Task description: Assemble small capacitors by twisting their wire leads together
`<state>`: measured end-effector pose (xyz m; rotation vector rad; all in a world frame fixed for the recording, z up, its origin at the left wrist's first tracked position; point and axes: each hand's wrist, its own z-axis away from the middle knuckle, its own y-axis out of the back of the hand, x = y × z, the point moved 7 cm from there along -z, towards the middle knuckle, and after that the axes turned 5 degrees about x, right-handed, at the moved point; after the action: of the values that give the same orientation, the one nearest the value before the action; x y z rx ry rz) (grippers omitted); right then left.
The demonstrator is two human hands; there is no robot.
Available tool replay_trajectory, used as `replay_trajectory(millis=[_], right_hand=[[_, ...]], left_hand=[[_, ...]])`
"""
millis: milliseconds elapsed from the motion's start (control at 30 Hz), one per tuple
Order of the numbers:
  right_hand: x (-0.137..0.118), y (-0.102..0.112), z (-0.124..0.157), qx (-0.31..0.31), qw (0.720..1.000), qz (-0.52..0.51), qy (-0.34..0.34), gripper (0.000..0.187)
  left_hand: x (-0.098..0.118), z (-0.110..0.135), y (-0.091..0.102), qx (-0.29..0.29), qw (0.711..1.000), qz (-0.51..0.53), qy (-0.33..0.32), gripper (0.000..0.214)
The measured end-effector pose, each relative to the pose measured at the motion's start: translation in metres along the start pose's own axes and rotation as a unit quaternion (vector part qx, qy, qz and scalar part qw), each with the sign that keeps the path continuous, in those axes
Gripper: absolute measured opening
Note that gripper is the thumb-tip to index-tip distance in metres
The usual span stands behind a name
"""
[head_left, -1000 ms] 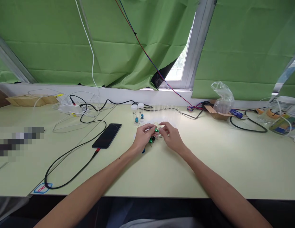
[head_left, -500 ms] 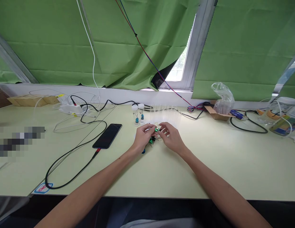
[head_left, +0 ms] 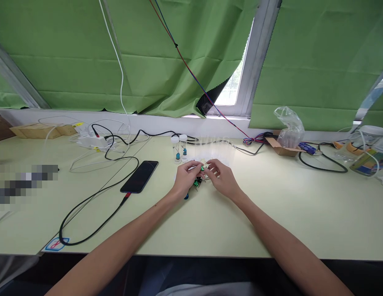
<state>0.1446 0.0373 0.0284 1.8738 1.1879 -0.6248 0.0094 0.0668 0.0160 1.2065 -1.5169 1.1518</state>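
Observation:
My left hand (head_left: 184, 179) and my right hand (head_left: 222, 177) meet over the pale green table (head_left: 271, 213), fingers pinched together around a small green part (head_left: 203, 168). Under the hands lies a little heap of small green and black parts (head_left: 197, 181), and a blue piece (head_left: 186, 196) peeks out below my left wrist. Just behind stand two small clear vials with white caps (head_left: 179, 149), each with something blue at the bottom. What exactly sits between my fingertips is too small to make out.
A black phone (head_left: 139, 176) lies left of the hands, joined to a looping black cable (head_left: 86, 205). White chargers and cords (head_left: 92, 142) crowd the back left. A cardboard box with a plastic bag (head_left: 286, 133) and more cables (head_left: 322, 158) sit at the back right.

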Motion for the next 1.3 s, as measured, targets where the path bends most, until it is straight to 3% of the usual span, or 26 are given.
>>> replay_trajectory(millis=[1300], right_hand=[[0.001,-0.0017,0.0,-0.011,1.0,-0.001,0.016,0.022]], left_hand=[[-0.0002,0.0004,-0.0007,-0.001,1.0,-0.002,0.0,0.029]])
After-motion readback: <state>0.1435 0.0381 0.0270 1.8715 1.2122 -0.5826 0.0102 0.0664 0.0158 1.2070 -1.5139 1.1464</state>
